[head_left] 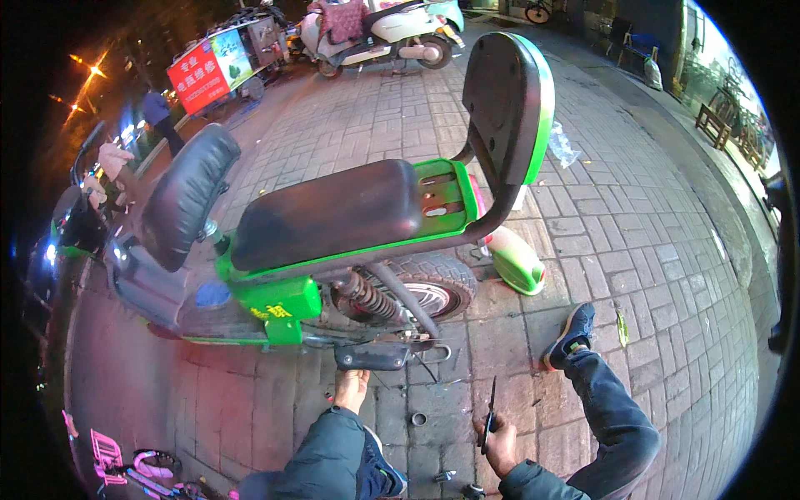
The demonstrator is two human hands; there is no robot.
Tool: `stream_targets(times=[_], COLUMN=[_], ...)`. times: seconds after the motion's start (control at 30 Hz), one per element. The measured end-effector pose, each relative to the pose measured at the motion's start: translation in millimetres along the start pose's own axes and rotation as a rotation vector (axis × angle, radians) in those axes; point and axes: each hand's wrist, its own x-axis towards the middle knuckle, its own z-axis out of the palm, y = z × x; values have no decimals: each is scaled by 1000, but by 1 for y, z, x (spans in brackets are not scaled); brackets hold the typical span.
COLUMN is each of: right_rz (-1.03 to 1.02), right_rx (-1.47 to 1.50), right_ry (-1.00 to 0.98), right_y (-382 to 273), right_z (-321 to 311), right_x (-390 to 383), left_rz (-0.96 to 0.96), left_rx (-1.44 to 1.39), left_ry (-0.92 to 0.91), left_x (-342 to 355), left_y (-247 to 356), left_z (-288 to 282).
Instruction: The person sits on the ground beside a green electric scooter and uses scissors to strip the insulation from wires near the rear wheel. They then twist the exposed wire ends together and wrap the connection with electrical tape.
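A green and black electric scooter (333, 242) stands on its side stand in front of me on brick paving. My left hand (352, 388) reaches under its black footrest pedal (372, 356), near the rear wheel (425, 287); whether it grips anything is hidden. My right hand (498, 442) is closed around a thin dark tool (489, 412), held upright. A small metal ring (418, 419) lies on the bricks between my hands. Other small parts (444, 477) lie by my knee.
A detached green mudguard piece (515, 260) lies behind the wheel. My right foot in a blue shoe (571, 333) is stretched out to the right. A white scooter (379, 33) and a red sign cart (212, 71) stand at the back. A pink object (125, 467) lies lower left.
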Motion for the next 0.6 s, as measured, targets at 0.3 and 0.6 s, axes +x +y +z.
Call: stream_targets(times=[0.3, 0.6], right_rz=[81, -608], right_rx=[-96, -229], right_ry=[-33, -116], right_y=[10, -104], right_z=[4, 44], right_x=[-6, 0], left_rz=[102, -19], left_rx=[-464, -632], left_ry=[-352, -322], left_x=[60, 10], left_y=[-32, 4], left_z=[4, 36])
